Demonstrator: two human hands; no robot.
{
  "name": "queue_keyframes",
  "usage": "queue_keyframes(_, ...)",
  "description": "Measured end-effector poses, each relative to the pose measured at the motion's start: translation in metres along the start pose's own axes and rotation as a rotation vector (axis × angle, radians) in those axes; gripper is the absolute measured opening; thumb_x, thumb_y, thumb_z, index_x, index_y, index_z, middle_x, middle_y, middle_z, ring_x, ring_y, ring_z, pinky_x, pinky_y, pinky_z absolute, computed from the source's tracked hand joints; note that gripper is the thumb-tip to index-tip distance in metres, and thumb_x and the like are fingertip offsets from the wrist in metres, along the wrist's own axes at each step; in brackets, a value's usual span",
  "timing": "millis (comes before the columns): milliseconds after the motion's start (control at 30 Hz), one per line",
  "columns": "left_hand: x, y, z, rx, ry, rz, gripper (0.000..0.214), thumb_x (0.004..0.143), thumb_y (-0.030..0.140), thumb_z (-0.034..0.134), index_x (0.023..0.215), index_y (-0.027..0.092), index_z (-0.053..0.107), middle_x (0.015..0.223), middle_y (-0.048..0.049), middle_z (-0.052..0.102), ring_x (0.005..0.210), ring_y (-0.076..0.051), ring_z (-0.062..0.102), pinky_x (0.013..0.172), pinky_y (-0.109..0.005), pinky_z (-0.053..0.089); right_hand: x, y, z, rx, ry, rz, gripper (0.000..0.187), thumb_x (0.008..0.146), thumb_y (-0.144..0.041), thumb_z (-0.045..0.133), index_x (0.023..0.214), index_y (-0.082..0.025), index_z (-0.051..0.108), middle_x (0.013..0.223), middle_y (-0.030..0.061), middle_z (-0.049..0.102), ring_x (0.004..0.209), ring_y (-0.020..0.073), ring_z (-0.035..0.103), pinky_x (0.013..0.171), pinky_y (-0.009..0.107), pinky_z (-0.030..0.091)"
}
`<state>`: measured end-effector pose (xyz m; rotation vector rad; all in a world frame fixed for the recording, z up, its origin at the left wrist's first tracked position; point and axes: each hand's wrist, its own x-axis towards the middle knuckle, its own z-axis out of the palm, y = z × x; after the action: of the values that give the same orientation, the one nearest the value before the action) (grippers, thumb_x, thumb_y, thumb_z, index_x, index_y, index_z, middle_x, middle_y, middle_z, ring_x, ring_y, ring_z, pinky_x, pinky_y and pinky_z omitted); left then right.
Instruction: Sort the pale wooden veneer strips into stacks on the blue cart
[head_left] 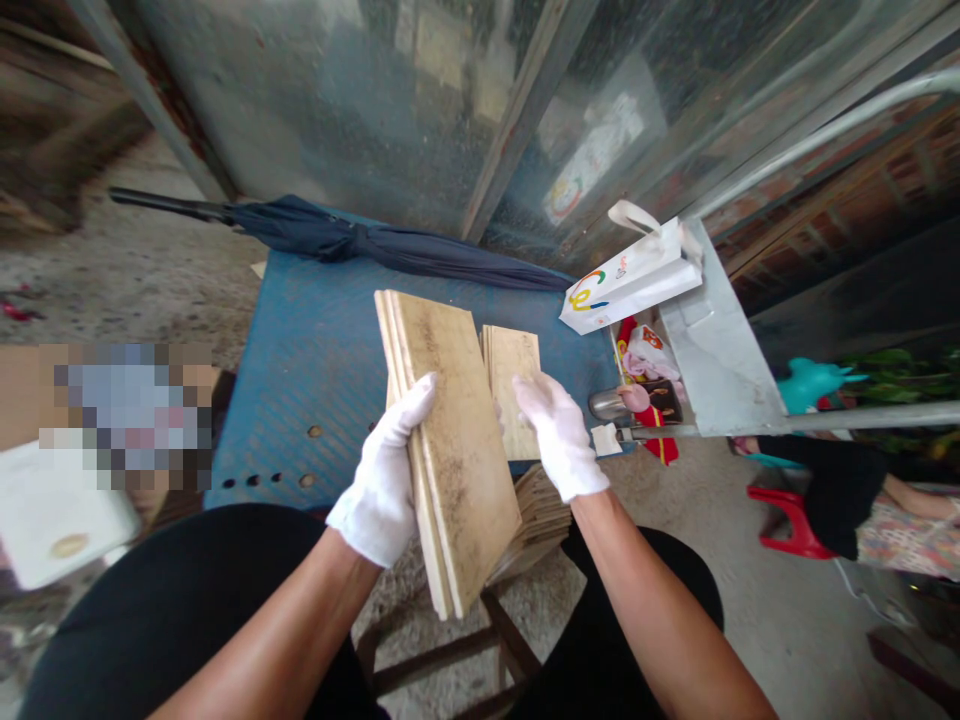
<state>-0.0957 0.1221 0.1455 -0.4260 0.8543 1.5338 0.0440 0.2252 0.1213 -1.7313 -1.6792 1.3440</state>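
The long stack of thin wooden boards (450, 440) looks stiff, fairly light and brittle-edged, best held along its long side. The left hand (381, 470) clamps it above the blue bench (300, 380); the right hand (560, 435) grips a shorter stack (514, 385).

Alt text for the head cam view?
A white-gloved left hand holds a long stack of tan, mottled boards, and the gloved right hand touches a shorter stack, above a blue perforated metal table. A furled navy umbrella and a white paper bag lie beyond.
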Motion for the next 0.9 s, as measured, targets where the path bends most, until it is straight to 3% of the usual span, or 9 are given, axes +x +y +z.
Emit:
queue_keyframes(100,0.005,-0.006,-0.001,0.001,0.036,0.021,0.037,0.073,0.034,0.073,0.107,0.018,0.071,0.088,-0.0048,0.078,0.095,-0.030,0.073,0.086,-0.039,0.061,-0.044,-0.013,-0.002,0.143,-0.134,0.022,0.087,0.072,-0.056,0.074,0.144,-0.018,0.043,0.146,0.0142,0.050,0.138,0.0265,0.046,0.114,0.042,0.039)
queue_keyframes(233,0.010,-0.013,-0.002,-0.010,0.029,0.017,0.032,0.073,0.030,0.073,0.102,0.017,0.072,0.087,-0.0044,0.077,0.096,-0.029,0.073,0.089,-0.038,0.061,-0.082,-0.023,0.000,0.092,-0.367,0.003,0.080,0.073,-0.049,0.078,0.142,-0.026,0.045,0.136,0.0063,0.061,0.131,0.0267,0.053,0.111,0.041,0.044)
queue_keyframes(367,0.011,-0.019,-0.001,-0.021,0.037,-0.095,0.033,0.073,0.032,0.074,0.103,0.017,0.073,0.086,-0.0057,0.077,0.095,-0.029,0.073,0.086,-0.038,0.062,-0.092,-0.019,0.005,-0.091,-0.317,0.059,0.097,0.060,-0.045,0.087,0.144,-0.025,0.042,0.136,0.0085,0.060,0.130,0.0314,0.054,0.104,0.042,0.050)
queue_keyframes(500,0.012,-0.022,0.002,-0.014,0.065,-0.169,0.031,0.076,0.032,0.073,0.103,0.017,0.073,0.084,-0.0059,0.077,0.092,-0.028,0.073,0.083,-0.037,0.063,-0.091,-0.013,0.006,-0.194,-0.280,0.138,0.108,0.057,-0.046,0.087,0.150,-0.024,0.035,0.132,0.0114,0.062,0.125,0.0341,0.057,0.101,0.044,0.051)
queue_keyframes(600,0.013,-0.023,0.004,0.014,0.100,-0.137,0.027,0.076,0.029,0.074,0.100,0.016,0.073,0.082,-0.0052,0.077,0.090,-0.026,0.073,0.083,-0.035,0.062,-0.089,-0.014,0.004,-0.226,-0.277,0.160,0.108,0.056,-0.048,0.086,0.149,-0.025,0.036,0.131,0.0107,0.063,0.123,0.0342,0.059,0.101,0.045,0.051)
queue_keyframes(800,0.017,-0.025,0.005,0.089,0.162,-0.022,0.009,0.076,0.020,0.073,0.085,0.018,0.074,0.084,-0.0011,0.076,0.099,-0.018,0.071,0.095,-0.024,0.055,-0.087,-0.019,0.004,-0.174,-0.293,0.174,0.090,0.055,-0.050,0.087,0.136,-0.027,0.054,0.120,0.0079,0.069,0.114,0.0335,0.066,0.093,0.044,0.056)
queue_keyframes(900,0.019,-0.026,0.002,0.111,0.156,0.008,0.005,0.076,0.017,0.073,0.081,0.017,0.074,0.088,-0.0006,0.076,0.107,-0.015,0.068,0.100,-0.019,0.049,-0.087,-0.017,0.004,-0.143,-0.295,0.170,0.092,0.056,-0.054,0.086,0.137,-0.026,0.053,0.122,0.0078,0.069,0.117,0.0320,0.064,0.096,0.042,0.055)
